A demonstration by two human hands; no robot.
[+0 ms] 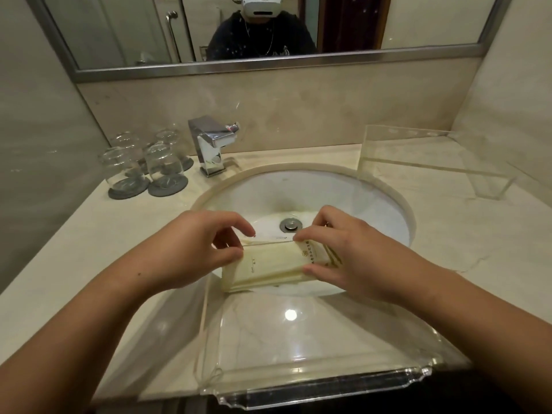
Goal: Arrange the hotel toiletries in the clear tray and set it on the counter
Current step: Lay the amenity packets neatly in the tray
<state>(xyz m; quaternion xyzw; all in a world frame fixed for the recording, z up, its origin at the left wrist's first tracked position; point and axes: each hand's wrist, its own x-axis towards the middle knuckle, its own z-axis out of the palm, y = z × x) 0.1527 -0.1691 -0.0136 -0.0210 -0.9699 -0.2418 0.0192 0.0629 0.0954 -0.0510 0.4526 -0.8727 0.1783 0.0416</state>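
The clear tray (322,389) lies closest, its thick scalloped rim hanging just past the front edge of the counter (74,234) and its floor running back toward the sink (343,198). A ceiling light glares off the floor.

On the far left of the counter stand four drinking glasses (143,162), upside down on round grey coasters (128,188). Just to their right is the square chrome tap (209,144), behind the sink's rim.

The left hand (191,243) reaches in over the counter and pinches the left end of the stack of cream toiletry packets (268,264), thumb on the near side and curled fingers on the far side. The stack is held on its long edge at the far end of the tray, above the near rim of the sink. Whether it rests on the tray floor or is held a little above it cannot be told. Small print shows on the near face of the packets, too small to read. Behind the stack sits the metal drain plug (290,225).

The right hand (349,252) grips the right end of the same stack. Its thumb presses on the near face and its forefinger lies along the top edge.

Farther right, at the back of the counter, sits a clear acrylic stand (418,162), well apart from the tray. Above it all hangs a mirror (134,25) with a metal frame.
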